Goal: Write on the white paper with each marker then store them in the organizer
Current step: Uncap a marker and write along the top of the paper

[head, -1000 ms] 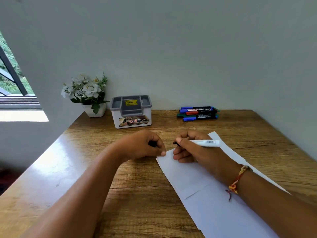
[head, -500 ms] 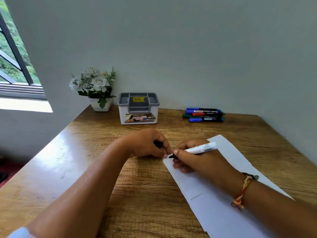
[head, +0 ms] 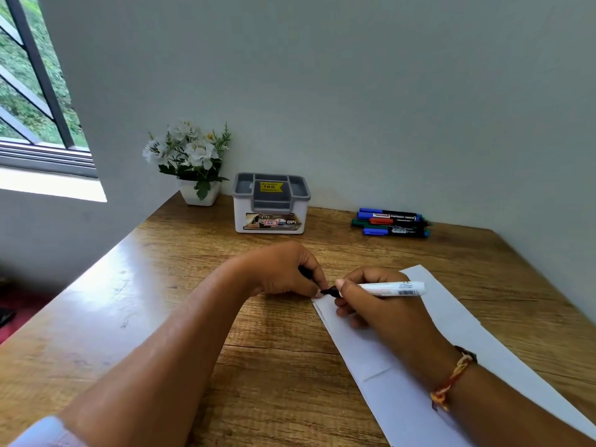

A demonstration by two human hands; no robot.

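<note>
Glossy wood table (head: 161,311) (grain visible); matt white paper (head: 458,321); plastic organizer (head: 271,204).
</note>
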